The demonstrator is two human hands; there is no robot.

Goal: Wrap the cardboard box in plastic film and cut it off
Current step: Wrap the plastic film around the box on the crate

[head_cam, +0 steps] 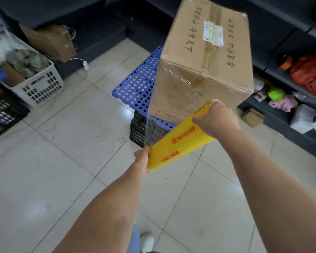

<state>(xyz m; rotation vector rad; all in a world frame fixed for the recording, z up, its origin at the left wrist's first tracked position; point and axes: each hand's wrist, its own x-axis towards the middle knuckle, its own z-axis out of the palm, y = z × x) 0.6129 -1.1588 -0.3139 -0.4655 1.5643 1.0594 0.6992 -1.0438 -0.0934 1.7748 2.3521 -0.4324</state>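
- Floor (62, 161): pale glossy tiles with scuffs; dark shelving (288, 123) along the right wall holds orange, green and pink bundles and small cartons.
- Cardboard box (204, 57): stands tall on the near right part of the blue perforated panel (137, 84). It has a taped seam and label on top and handwriting on both flaps.
- The panel sits on a black crate (142, 130).
- Plastic film (150, 128): covers the box's near face and runs taut from its left edge down to the yellow film box (179, 143).
- White basket (38, 88) of rags at left, second black crate (4, 114) by it, brown carton (51, 41) behind.
- Your right hand (215, 119) is clamped around the film box's upper end, just beside the cardboard box.
- Your left hand (141, 159) grips its lower end.
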